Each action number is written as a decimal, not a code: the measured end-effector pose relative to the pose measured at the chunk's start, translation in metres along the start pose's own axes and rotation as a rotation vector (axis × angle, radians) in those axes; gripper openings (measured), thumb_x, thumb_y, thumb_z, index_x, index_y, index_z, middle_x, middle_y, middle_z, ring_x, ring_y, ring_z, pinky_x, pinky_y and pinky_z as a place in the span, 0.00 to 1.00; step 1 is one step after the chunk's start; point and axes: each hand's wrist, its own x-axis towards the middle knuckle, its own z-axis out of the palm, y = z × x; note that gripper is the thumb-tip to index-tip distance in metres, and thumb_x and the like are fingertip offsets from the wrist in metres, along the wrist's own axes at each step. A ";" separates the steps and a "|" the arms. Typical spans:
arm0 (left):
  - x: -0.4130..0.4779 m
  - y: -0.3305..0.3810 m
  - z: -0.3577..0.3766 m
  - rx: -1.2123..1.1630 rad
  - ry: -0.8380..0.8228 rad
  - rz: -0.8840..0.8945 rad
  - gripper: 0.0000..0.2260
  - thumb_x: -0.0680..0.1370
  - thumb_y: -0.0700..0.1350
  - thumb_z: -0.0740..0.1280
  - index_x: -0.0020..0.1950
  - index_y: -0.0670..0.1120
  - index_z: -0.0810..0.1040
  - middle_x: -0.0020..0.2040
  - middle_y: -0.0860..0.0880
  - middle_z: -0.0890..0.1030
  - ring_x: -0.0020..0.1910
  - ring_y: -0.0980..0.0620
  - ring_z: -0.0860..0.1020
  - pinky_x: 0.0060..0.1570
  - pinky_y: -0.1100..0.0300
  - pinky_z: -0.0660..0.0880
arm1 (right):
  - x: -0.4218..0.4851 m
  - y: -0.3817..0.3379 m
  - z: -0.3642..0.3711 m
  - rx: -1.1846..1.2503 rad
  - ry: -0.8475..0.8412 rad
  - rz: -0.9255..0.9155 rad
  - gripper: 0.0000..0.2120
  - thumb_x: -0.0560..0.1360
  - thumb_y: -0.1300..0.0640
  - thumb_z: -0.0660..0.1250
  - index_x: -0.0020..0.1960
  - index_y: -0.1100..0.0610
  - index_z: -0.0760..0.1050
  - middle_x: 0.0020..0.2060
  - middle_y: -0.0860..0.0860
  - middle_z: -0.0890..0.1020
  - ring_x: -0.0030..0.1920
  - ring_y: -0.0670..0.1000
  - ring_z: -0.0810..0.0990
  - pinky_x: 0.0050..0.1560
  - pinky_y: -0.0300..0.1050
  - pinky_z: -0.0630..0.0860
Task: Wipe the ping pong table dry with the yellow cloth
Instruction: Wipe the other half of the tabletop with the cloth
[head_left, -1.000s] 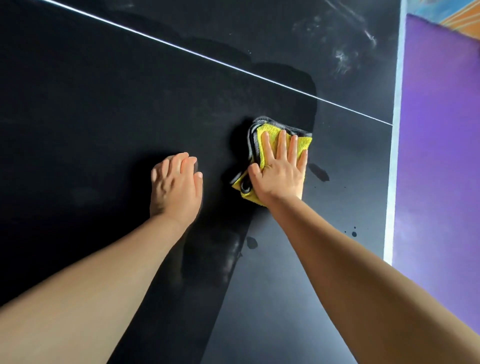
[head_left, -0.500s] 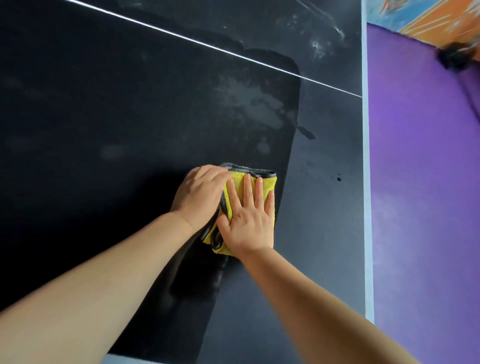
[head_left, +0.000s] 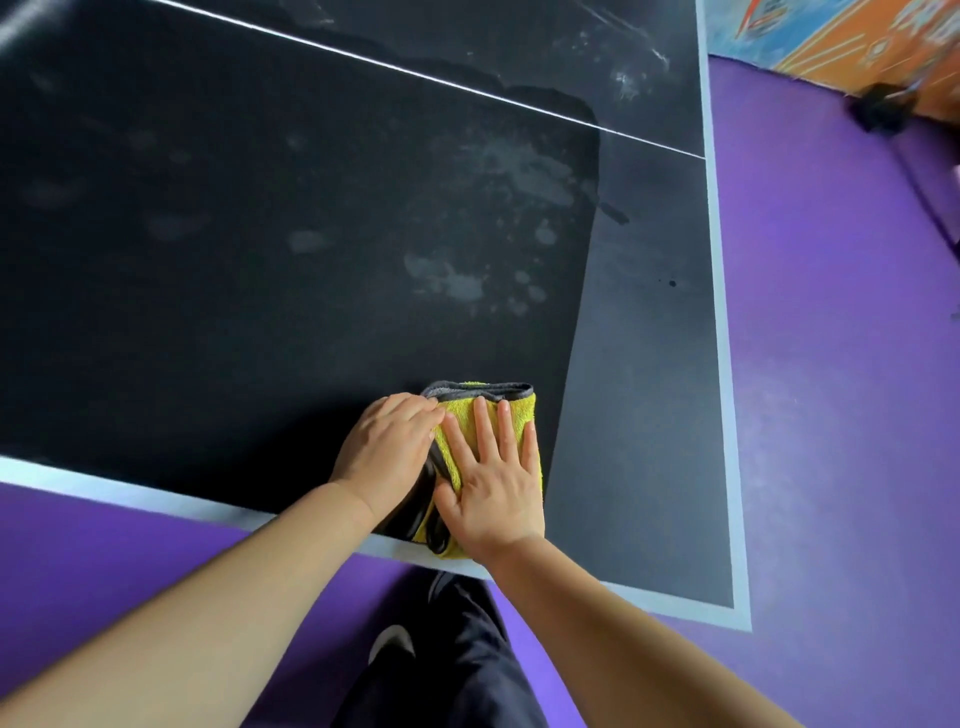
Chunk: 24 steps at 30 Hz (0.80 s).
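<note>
Dragged to the table (head_left: 208, 260) edge, plush yellow cloth (head_left: 463, 405) lies under flat left hand (head_left: 387, 452) and right hand (head_left: 493, 488).

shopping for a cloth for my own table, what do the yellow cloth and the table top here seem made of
Yellow cloth: probably plush microfibre or terry, going by its fuzzy nap; grey border. Ping pong table: hard, flat board with a matte black coating, pale edge band and thin white line; perhaps painted wood composite, core hidden.
</note>
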 end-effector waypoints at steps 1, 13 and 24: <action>-0.012 0.003 -0.002 0.003 -0.006 -0.008 0.10 0.72 0.39 0.65 0.49 0.41 0.84 0.48 0.46 0.84 0.48 0.46 0.81 0.52 0.50 0.77 | -0.010 -0.003 0.001 0.003 -0.006 -0.009 0.35 0.74 0.41 0.54 0.79 0.47 0.56 0.78 0.56 0.59 0.78 0.62 0.52 0.74 0.64 0.45; -0.061 0.062 -0.008 0.098 -0.264 -0.059 0.25 0.60 0.42 0.81 0.56 0.42 0.82 0.56 0.46 0.81 0.54 0.47 0.80 0.55 0.53 0.76 | -0.070 0.016 -0.001 0.101 -0.029 0.027 0.35 0.72 0.41 0.56 0.78 0.47 0.60 0.77 0.52 0.62 0.78 0.56 0.54 0.73 0.59 0.48; 0.037 0.087 0.017 0.013 -0.290 -0.127 0.24 0.82 0.40 0.54 0.77 0.51 0.55 0.77 0.52 0.56 0.75 0.51 0.53 0.72 0.61 0.43 | -0.010 0.089 -0.017 0.053 -0.065 0.036 0.36 0.75 0.35 0.46 0.80 0.44 0.45 0.80 0.50 0.47 0.79 0.55 0.37 0.75 0.58 0.33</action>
